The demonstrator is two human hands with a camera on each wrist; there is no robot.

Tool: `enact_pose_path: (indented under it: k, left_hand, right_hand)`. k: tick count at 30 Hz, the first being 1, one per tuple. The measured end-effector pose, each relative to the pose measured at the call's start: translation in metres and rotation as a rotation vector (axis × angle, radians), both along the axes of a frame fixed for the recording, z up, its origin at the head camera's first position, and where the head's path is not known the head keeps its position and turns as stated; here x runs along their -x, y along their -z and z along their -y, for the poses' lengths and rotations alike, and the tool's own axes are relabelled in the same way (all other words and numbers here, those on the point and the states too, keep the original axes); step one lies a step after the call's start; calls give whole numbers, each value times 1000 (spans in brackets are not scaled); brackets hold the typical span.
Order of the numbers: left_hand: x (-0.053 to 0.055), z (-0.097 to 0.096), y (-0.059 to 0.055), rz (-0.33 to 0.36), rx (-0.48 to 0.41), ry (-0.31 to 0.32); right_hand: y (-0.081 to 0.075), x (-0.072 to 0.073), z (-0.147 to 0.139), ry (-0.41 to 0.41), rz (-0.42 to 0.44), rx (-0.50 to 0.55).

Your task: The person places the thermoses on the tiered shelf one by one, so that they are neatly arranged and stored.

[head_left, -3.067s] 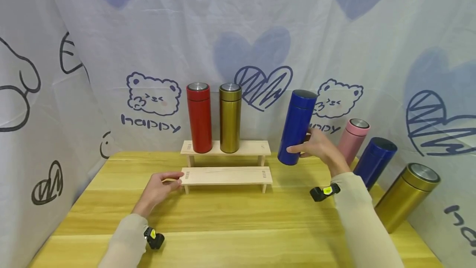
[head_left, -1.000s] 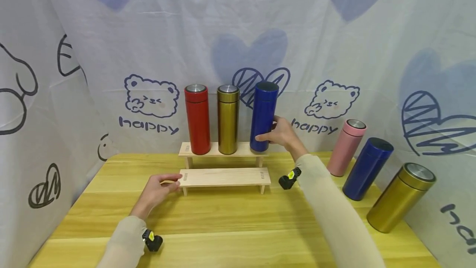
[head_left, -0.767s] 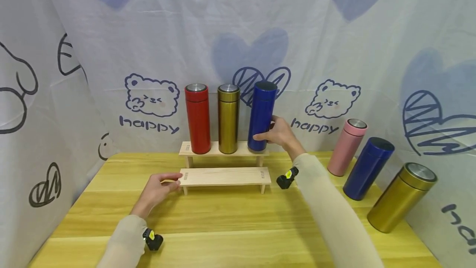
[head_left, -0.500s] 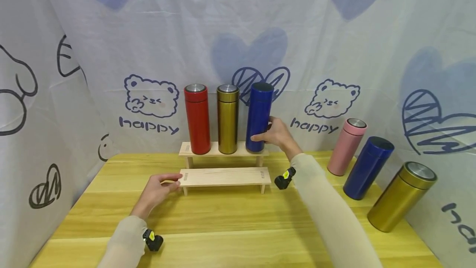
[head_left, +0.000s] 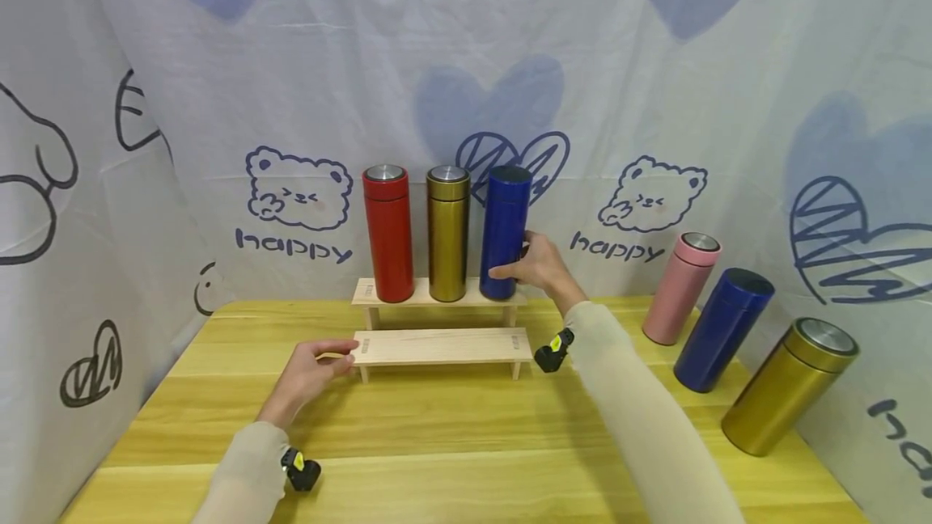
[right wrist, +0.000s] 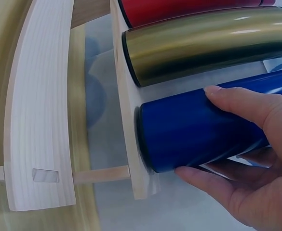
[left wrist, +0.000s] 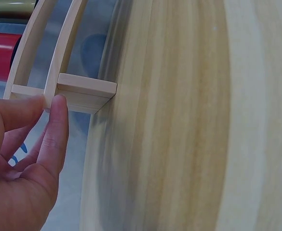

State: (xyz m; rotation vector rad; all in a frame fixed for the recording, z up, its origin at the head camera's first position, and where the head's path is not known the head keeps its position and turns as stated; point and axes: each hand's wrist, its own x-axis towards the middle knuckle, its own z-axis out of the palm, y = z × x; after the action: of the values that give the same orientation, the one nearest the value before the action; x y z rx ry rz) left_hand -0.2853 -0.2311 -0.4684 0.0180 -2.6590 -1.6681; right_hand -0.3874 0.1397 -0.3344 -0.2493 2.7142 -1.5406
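On the upper shelf of the two-tier wooden stand (head_left: pixel 440 344), the blue vacuum flask (head_left: pixel 504 237) hides part of the right hand (head_left: pixel 541 264); its lid (head_left: pixel 510 176) is cut off in the right wrist view. Right of the stand, cloth lettering (head_left: pixel 903 428) leaves the head view.

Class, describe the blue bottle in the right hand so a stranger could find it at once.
On the wooden table stands a pale two-step rack. At the right end of its upper shelf is the blue bottle, beside a gold bottle. It is the only blue one there, and unlike the second blue bottle off to the right, the right hand grips it.
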Motion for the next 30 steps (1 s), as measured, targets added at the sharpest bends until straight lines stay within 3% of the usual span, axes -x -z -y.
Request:
enact_pose_path:
  k: [30]
  left_hand:
    - [1, -1, 0, 2, 5, -8]
  right_hand:
    - [5, -1, 4, 9, 14, -44]
